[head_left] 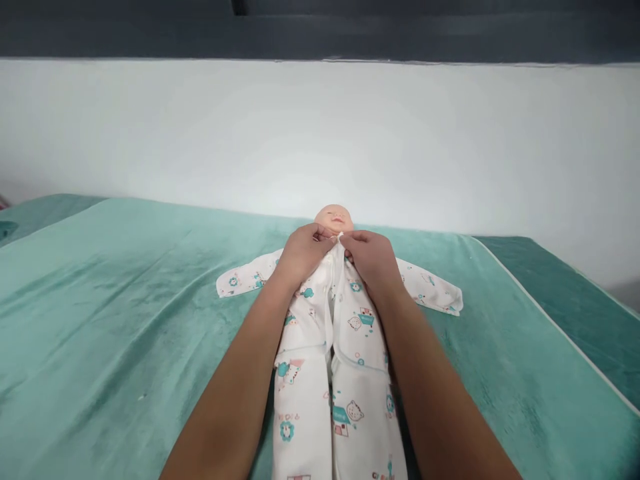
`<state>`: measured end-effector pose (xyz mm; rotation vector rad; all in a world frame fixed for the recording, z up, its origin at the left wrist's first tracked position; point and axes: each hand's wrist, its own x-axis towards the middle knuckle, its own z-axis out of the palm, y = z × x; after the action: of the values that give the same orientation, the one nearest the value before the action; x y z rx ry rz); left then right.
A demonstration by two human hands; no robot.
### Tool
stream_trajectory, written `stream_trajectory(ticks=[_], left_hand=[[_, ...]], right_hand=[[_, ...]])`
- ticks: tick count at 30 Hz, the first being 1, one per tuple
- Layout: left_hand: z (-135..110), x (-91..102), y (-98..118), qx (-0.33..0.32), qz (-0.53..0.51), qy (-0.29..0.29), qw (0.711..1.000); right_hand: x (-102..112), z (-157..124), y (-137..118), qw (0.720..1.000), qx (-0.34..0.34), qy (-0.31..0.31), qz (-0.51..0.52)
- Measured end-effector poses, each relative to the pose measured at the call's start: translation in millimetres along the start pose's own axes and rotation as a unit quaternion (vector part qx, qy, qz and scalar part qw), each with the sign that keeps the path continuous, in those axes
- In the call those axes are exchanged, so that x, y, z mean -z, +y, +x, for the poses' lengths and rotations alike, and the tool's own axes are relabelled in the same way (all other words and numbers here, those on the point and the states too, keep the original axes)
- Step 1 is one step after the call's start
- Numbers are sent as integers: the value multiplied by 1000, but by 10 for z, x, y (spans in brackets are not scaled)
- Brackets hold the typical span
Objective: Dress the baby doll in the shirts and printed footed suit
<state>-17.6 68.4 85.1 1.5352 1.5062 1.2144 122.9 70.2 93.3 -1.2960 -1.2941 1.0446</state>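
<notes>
A baby doll (pixel 334 218) lies on its back on a green blanket (pixel 125 300), head away from me. It wears a white romper (pixel 345 373) printed with small teal and pink animals, sleeves spread out to both sides. My left hand (pixel 303 253) and my right hand (pixel 370 257) meet at the neckline just under the doll's chin. Both pinch the two front edges of the romper together, fingers curled closed on the cloth. My forearms run along either side of the doll's body.
The blanket covers a bed or mat with a white piped edge (pixel 550 320) on the right. A darker green surface (pixel 575 307) lies beyond that edge. A white wall (pixel 320 133) stands close behind the doll's head.
</notes>
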Motion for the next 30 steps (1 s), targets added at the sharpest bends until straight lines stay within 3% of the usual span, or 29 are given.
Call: stream_trajectory(ticks=[3,12,24,30], left_hand=[[13,-14,-8,2,-24,0,1000],[-32,-87,78,-34,-119,49,991],[-19,-125,13,-46,-63,32,996],[-25,-120,48,-49,-49,32,997]], right_hand=[[7,-50,40,1000,9,-1,-5],[104,-30,172,972,-42,-86,213],[86,-22,201,981,-10,-76,178],[106,-27,159,991,18,-88,101]])
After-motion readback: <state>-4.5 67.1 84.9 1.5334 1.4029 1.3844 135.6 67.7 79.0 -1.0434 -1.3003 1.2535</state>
